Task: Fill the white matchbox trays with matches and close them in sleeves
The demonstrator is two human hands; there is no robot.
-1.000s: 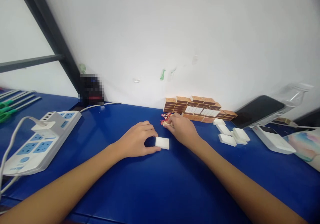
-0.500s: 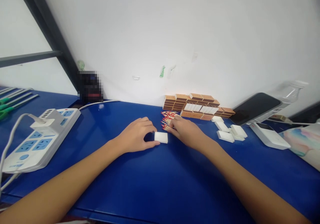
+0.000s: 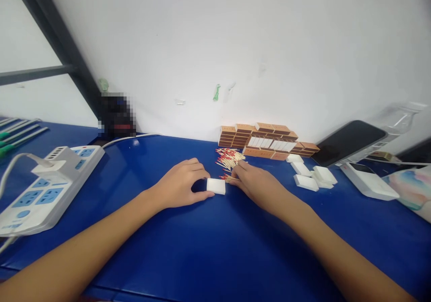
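My left hand grips a small white matchbox tray at its left end, thumb in front and fingers behind, on the blue tabletop. Just right of the tray, my right hand pinches a few red-tipped matches, their heads pointing left. Behind them lies a loose pile of matches. Several more white trays are scattered to the right of my right hand.
Brown matchboxes are stacked against the wall. A phone leans at the right beside a white device and a clear bottle. At the left is a power strip with a white cable.
My right hand has drawn a few matches forward from the pile, near the tray's right end. My left hand keeps its hold on the tray. The view has shifted slightly.
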